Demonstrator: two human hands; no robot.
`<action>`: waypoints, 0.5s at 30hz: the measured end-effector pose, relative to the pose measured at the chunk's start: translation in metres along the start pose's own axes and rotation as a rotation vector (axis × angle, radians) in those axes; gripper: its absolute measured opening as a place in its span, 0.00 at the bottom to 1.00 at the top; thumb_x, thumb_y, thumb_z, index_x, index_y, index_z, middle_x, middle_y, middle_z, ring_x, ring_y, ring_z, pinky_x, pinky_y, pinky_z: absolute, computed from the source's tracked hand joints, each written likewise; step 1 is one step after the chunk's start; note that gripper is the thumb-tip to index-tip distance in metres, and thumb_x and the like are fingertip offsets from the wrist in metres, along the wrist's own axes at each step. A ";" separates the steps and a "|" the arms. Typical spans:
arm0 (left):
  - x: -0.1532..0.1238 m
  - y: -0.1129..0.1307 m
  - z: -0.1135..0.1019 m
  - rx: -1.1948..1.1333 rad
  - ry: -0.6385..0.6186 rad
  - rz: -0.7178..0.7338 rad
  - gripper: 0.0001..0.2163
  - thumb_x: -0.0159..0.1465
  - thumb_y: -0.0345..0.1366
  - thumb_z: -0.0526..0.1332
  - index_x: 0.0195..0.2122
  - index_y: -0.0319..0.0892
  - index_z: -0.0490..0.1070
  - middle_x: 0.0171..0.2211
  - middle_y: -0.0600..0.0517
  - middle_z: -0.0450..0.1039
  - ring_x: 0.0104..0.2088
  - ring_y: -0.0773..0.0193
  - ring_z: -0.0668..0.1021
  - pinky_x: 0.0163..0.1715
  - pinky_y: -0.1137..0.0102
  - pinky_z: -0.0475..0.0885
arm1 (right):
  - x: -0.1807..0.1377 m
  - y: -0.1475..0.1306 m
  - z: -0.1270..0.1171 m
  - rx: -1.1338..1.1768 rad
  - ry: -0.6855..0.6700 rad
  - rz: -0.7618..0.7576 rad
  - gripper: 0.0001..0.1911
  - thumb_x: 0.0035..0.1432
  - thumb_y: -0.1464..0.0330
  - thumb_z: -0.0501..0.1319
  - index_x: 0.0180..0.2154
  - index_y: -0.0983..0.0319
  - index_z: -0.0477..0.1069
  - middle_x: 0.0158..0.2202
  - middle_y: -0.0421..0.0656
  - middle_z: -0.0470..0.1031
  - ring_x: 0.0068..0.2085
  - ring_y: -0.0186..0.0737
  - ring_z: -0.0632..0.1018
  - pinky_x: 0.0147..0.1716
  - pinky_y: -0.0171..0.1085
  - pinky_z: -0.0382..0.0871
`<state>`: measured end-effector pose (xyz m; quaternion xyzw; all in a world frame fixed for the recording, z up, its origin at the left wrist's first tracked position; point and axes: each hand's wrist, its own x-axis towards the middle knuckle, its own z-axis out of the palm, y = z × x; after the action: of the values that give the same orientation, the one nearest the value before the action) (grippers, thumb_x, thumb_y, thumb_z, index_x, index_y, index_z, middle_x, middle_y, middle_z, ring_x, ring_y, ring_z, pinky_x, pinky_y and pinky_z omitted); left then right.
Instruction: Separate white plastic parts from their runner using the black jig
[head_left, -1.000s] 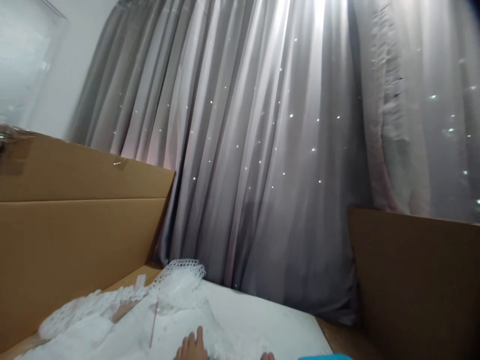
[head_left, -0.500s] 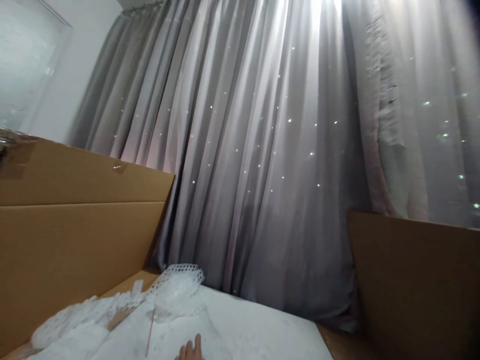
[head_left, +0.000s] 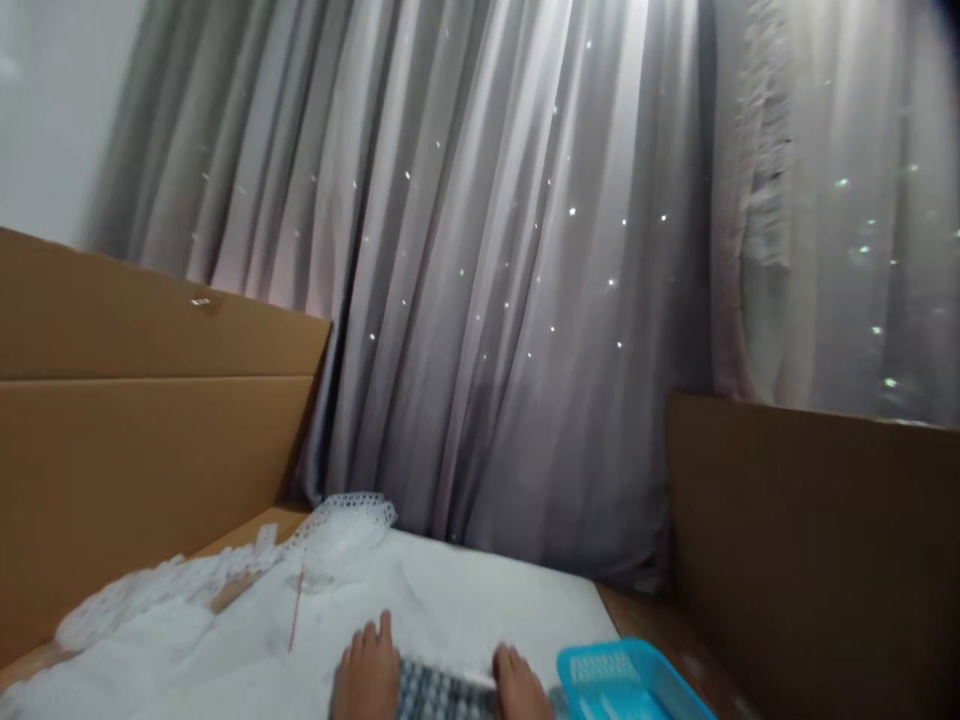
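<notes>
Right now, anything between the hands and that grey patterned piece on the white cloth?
Nothing visible. The left hand and right hand sit at either edge of the grey patterned piece, on the white cloth. The blue basket lies off to the right, past the right hand.

Dim, blurred; backlit curtain (head_left: pixel 525 250) glows, edges perhaps warped.

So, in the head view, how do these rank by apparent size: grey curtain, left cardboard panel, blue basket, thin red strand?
1. grey curtain
2. left cardboard panel
3. blue basket, cut off by the frame edge and nearest the camera
4. thin red strand
</notes>
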<state>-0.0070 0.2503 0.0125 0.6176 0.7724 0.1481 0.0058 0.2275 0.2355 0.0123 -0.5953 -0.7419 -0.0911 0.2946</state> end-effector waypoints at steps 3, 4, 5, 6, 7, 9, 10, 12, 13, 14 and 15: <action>-0.010 -0.001 0.000 0.010 0.039 0.030 0.26 0.75 0.29 0.49 0.73 0.34 0.60 0.61 0.35 0.73 0.62 0.48 0.72 0.62 0.58 0.63 | -0.013 0.020 -0.016 0.139 -0.084 0.052 0.17 0.60 0.80 0.59 0.46 0.59 0.79 0.48 0.50 0.83 0.52 0.50 0.82 0.52 0.39 0.72; -0.011 -0.001 0.002 0.011 0.047 0.040 0.25 0.76 0.31 0.49 0.73 0.34 0.60 0.60 0.35 0.73 0.62 0.48 0.71 0.61 0.58 0.63 | -0.014 0.025 -0.019 0.202 -0.089 0.077 0.16 0.60 0.81 0.57 0.44 0.61 0.78 0.46 0.51 0.83 0.50 0.50 0.82 0.51 0.38 0.72; -0.011 -0.002 0.004 0.012 0.053 0.046 0.24 0.76 0.32 0.49 0.72 0.34 0.60 0.60 0.35 0.72 0.62 0.47 0.71 0.61 0.57 0.63 | -0.014 0.029 -0.020 0.220 -0.097 0.093 0.17 0.62 0.80 0.55 0.45 0.62 0.78 0.46 0.51 0.83 0.50 0.49 0.82 0.52 0.38 0.71; -0.009 -0.003 0.007 0.012 0.057 0.050 0.23 0.76 0.33 0.49 0.71 0.35 0.61 0.59 0.35 0.73 0.61 0.47 0.72 0.61 0.57 0.63 | -0.013 0.033 -0.020 0.224 -0.107 0.115 0.17 0.63 0.80 0.54 0.47 0.63 0.78 0.47 0.51 0.83 0.51 0.48 0.81 0.52 0.37 0.70; -0.008 -0.004 0.009 0.013 0.063 0.051 0.22 0.77 0.34 0.50 0.70 0.36 0.63 0.58 0.36 0.73 0.61 0.47 0.72 0.60 0.56 0.64 | -0.011 0.037 -0.018 0.231 -0.117 0.134 0.18 0.64 0.80 0.53 0.48 0.63 0.77 0.48 0.51 0.83 0.51 0.48 0.81 0.51 0.37 0.70; -0.005 -0.007 0.014 0.015 0.078 0.050 0.20 0.77 0.38 0.54 0.67 0.37 0.66 0.56 0.38 0.73 0.59 0.48 0.73 0.60 0.55 0.66 | -0.009 0.044 -0.012 0.250 -0.128 0.167 0.18 0.64 0.79 0.53 0.48 0.64 0.78 0.47 0.51 0.84 0.49 0.47 0.81 0.49 0.36 0.70; -0.004 -0.008 0.016 0.019 0.088 0.047 0.19 0.77 0.41 0.57 0.65 0.38 0.67 0.56 0.40 0.73 0.58 0.49 0.74 0.60 0.54 0.67 | -0.009 0.047 -0.010 0.263 -0.132 0.175 0.18 0.65 0.79 0.52 0.47 0.64 0.78 0.46 0.50 0.84 0.47 0.46 0.82 0.47 0.35 0.70; -0.003 -0.009 0.018 0.026 0.108 0.045 0.20 0.75 0.47 0.62 0.63 0.41 0.70 0.57 0.44 0.73 0.56 0.50 0.76 0.59 0.51 0.70 | -0.009 0.053 -0.005 0.294 -0.132 0.180 0.17 0.67 0.77 0.52 0.46 0.64 0.79 0.44 0.49 0.85 0.46 0.45 0.82 0.46 0.35 0.70; -0.003 -0.010 0.019 0.028 0.115 0.048 0.20 0.75 0.48 0.63 0.62 0.42 0.70 0.57 0.44 0.73 0.56 0.50 0.76 0.58 0.50 0.71 | -0.010 0.055 -0.004 0.308 -0.130 0.180 0.18 0.67 0.76 0.52 0.46 0.64 0.79 0.44 0.48 0.85 0.45 0.44 0.82 0.46 0.35 0.70; -0.003 -0.010 0.020 0.029 0.122 0.050 0.20 0.74 0.48 0.63 0.61 0.42 0.71 0.58 0.44 0.73 0.56 0.51 0.76 0.58 0.50 0.72 | -0.010 0.057 -0.003 0.321 -0.127 0.178 0.18 0.68 0.76 0.52 0.47 0.64 0.80 0.44 0.48 0.85 0.46 0.44 0.81 0.46 0.34 0.70; -0.003 -0.011 0.020 0.030 0.129 0.051 0.20 0.74 0.48 0.63 0.61 0.42 0.71 0.57 0.44 0.73 0.56 0.51 0.76 0.58 0.50 0.72 | -0.010 0.058 -0.002 0.330 -0.125 0.176 0.18 0.68 0.75 0.52 0.47 0.64 0.80 0.44 0.48 0.85 0.46 0.44 0.81 0.47 0.34 0.70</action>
<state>-0.0127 0.2503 -0.0097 0.6264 0.7572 0.1758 -0.0570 0.2834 0.2419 -0.0046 -0.6059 -0.7087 0.0950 0.3487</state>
